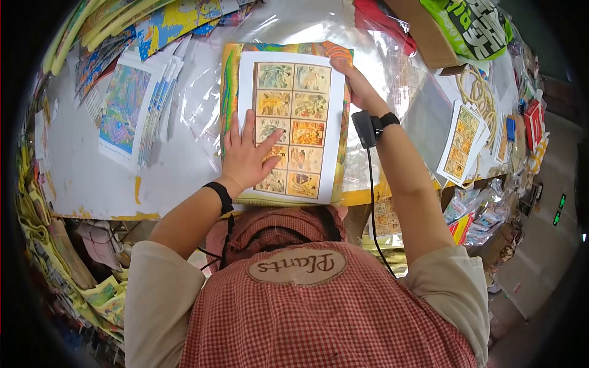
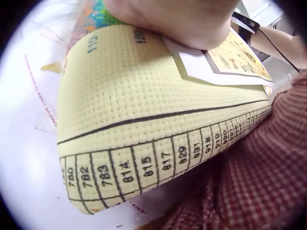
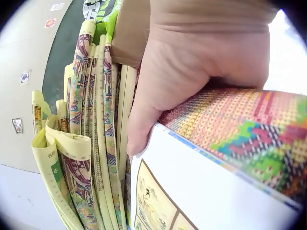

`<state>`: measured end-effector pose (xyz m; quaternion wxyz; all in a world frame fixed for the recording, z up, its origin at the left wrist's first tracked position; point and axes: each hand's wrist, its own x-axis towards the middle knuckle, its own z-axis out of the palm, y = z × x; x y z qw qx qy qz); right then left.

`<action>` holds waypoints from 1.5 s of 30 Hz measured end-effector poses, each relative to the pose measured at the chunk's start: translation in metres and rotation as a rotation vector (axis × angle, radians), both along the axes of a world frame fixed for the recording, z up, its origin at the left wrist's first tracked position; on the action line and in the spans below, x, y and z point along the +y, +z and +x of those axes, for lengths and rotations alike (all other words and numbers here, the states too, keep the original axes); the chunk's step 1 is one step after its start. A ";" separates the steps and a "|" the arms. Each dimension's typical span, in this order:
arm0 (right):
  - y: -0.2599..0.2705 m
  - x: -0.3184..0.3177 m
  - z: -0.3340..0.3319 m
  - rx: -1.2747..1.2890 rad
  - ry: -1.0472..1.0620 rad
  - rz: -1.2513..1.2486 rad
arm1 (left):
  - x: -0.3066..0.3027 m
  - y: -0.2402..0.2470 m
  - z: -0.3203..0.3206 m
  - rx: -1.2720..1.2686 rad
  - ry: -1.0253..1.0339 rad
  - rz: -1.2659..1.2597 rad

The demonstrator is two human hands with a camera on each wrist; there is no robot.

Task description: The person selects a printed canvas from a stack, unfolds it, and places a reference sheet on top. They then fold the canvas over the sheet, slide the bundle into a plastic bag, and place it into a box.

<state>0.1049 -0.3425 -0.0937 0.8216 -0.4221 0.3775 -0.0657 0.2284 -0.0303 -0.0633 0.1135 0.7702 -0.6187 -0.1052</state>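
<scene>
A printed sheet with a grid of small pictures lies on a folded cross-stitch canvas on the table in the head view. My left hand rests on the sheet's lower left, fingers spread. At the top right corner, my right hand grips the canvas and sheet together. In the right wrist view its thumb presses the sheet's edge, while its other fingers are hidden behind the stitch-patterned canvas. The left wrist view shows the canvas's pale yellow edge, printed with numbered boxes.
Printed picture sheets in stacks lie on the left, with rolled canvases behind them. On the right are more picture cards, looped cord, a cardboard box and a green bag. Clear plastic film covers part of the table.
</scene>
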 end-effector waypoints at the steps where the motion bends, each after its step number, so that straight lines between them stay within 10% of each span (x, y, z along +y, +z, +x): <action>1: -0.003 0.000 0.001 -0.004 -0.020 -0.006 | -0.001 0.001 0.000 0.000 0.005 -0.008; 7: 0.022 0.027 -0.015 -0.023 -0.155 -0.068 | 0.013 -0.001 -0.008 -0.012 -0.032 -0.029; 17: 0.015 0.163 -0.249 0.107 -0.775 -0.159 | 0.013 -0.025 -0.015 0.651 -0.325 -0.098; 21: 0.041 0.248 -0.294 0.090 -1.041 -0.198 | -0.015 -0.080 0.048 -0.076 -0.607 0.059; 24: 0.042 0.309 -0.312 0.069 -1.200 -0.162 | -0.061 -0.120 0.065 -0.249 0.025 -0.195; 28: 0.016 0.339 -0.332 0.010 -1.259 -0.087 | -0.127 -0.141 0.042 0.044 0.242 0.012; 29: 0.009 0.339 -0.334 -0.009 -1.272 -0.056 | -0.134 -0.133 0.037 0.286 0.207 0.056; 36: 0.005 0.319 -0.323 0.058 -1.291 -0.104 | -0.058 -0.069 0.020 -0.248 -0.610 -0.016; 39: 0.029 0.307 -0.309 0.126 -1.240 -0.091 | -0.086 -0.102 0.040 -0.277 -0.502 0.215; 42: 0.048 0.290 -0.292 0.072 -1.191 -0.162 | -0.127 -0.072 0.022 0.066 -0.514 0.537; 45: 0.037 0.278 -0.285 0.031 -1.103 -0.123 | -0.149 -0.060 -0.017 0.580 -0.150 0.263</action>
